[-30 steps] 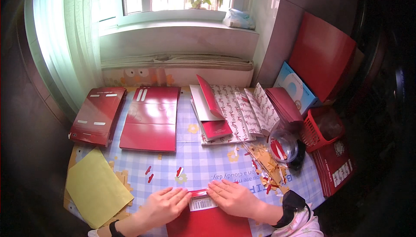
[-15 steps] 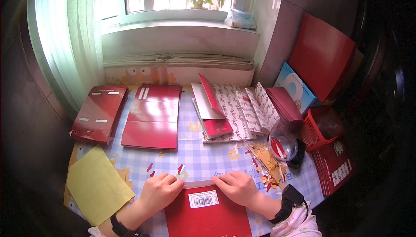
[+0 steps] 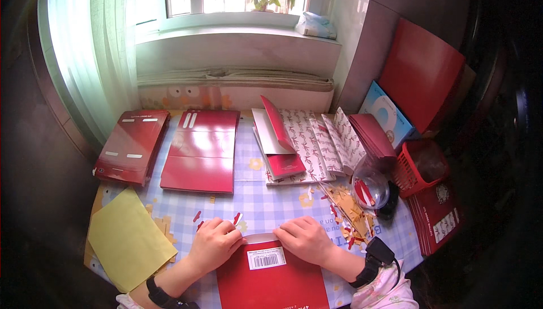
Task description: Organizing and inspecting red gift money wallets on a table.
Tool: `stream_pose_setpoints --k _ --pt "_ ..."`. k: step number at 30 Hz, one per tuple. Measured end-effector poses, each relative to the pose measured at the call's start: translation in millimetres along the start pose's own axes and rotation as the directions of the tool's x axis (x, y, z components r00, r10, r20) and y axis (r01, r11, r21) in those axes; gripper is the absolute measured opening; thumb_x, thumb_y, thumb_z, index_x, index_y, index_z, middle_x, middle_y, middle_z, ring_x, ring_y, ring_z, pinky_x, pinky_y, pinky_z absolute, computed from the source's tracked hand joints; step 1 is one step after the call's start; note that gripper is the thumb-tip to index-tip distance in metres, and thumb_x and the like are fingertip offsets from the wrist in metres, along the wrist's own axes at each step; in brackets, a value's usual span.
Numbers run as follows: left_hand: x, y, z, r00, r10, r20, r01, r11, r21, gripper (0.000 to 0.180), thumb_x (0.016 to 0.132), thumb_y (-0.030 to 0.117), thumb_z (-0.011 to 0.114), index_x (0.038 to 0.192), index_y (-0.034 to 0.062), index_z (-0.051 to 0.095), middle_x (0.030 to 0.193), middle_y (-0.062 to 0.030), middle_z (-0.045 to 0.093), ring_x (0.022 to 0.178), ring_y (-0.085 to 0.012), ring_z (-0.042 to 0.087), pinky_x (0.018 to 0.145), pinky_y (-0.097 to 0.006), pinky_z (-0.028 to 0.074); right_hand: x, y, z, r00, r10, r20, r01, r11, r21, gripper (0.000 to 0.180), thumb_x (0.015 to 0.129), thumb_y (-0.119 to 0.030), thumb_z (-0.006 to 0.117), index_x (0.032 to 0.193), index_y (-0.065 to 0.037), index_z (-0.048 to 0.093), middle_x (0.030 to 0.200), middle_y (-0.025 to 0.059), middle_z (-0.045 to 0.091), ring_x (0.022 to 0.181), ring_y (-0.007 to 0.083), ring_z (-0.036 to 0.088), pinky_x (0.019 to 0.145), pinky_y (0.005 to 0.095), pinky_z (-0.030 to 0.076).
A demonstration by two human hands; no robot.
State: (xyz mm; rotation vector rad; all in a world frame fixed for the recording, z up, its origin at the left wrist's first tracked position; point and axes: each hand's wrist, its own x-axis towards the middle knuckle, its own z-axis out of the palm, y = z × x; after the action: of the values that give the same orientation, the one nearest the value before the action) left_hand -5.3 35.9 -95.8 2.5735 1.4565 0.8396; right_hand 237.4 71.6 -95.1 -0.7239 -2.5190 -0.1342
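Pressing down along the top edge of a red paper folder, both hands sit at six o'clock on the tabletop, which wears a blue-checked cloth. The left hand has its fingers curled flat on the folder's upper left corner, the right hand mirrors it on the upper right; each grip is closed down on the sheet rather than pinching it, seemingly to flatten a folded flap along that edge. A white barcode label shows between the wrists.

At ten o'clock lie two stacks of glossy red folders and, laid flat and squared. At twelve o'clock a pile of patterned paper sheets fans open. At two o'clock a clear plastic cup holds red strips, with tan paper scraps scattered just beside it. A yellow sheet lies at eight o'clock, and a red basket stands at three o'clock.
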Motion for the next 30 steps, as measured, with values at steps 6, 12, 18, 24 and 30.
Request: stream_pose_setpoints --k 6,12,18,24,30 --pt "0.0 0.9 -1.4 0.996 0.091 0.019 -0.092 0.990 0.108 0.011 0.074 0.019 0.068 0.073 0.0130 0.058 0.075 0.0012 0.055 0.074 -0.0180 0.056 0.066 -0.033 0.043 0.0 -1.3 -0.1 0.999 -0.016 0.044 0.017 0.999 -0.034 0.011 0.076 -0.015 0.057 0.086 -0.010 0.056 0.082 0.0012 0.054 0.077 0.0157 0.057 0.070 0.0287 0.043" --pt "0.1 4.8 -4.0 0.980 0.194 0.048 -0.200 0.964 0.174 0.007 0.072 0.014 0.062 0.078 0.0140 0.058 0.075 0.0015 0.054 0.077 -0.0161 0.056 0.066 -0.031 0.043 1.0 -3.2 -2.3 0.994 -0.054 0.092 0.058 0.997 -0.045 0.012 0.075 -0.014 0.058 0.087 -0.010 0.056 0.081 0.0003 0.054 0.079 0.0154 0.057 0.072 0.0288 0.044" --pt "-0.5 6.0 -11.6 0.938 0.325 0.118 -0.344 0.911 0.227 0.008 0.072 0.014 0.060 0.079 0.0135 0.059 0.076 0.0018 0.055 0.078 -0.0144 0.057 0.066 -0.028 0.043 -2.5 -9.9 -5.8 0.988 -0.068 0.140 0.076 0.996 -0.050 0.026 0.072 -0.012 0.059 0.098 -0.006 0.062 0.087 0.0006 0.060 0.082 0.0157 0.060 0.073 0.0284 0.047" --pt "-9.3 16.7 -16.1 0.936 0.290 0.199 -0.338 0.899 0.279 0.014 0.076 0.012 0.058 0.088 0.0070 0.061 0.094 -0.0052 0.064 0.090 -0.0177 0.063 0.079 -0.030 0.049 -6.5 -26.6 -7.1 0.995 -0.033 0.090 0.041 0.995 -0.087 0.035 0.074 -0.011 0.056 0.107 0.002 0.062 0.091 0.0065 0.062 0.086 0.0177 0.060 0.080 0.0301 0.049" --pt "-10.0 20.2 -10.8 0.931 0.311 0.193 -0.342 0.926 0.162 0.032 0.079 0.014 0.060 0.107 -0.0008 0.061 0.111 -0.0162 0.064 0.104 -0.0223 0.063 0.089 -0.033 0.050 -6.6 -32.9 -6.9 0.986 -0.046 0.158 0.036 0.997 0.068 0.039 0.082 -0.012 0.051 0.118 0.004 0.057 0.121 0.0164 0.059 0.114 0.0262 0.056 0.099 0.0385 0.042"
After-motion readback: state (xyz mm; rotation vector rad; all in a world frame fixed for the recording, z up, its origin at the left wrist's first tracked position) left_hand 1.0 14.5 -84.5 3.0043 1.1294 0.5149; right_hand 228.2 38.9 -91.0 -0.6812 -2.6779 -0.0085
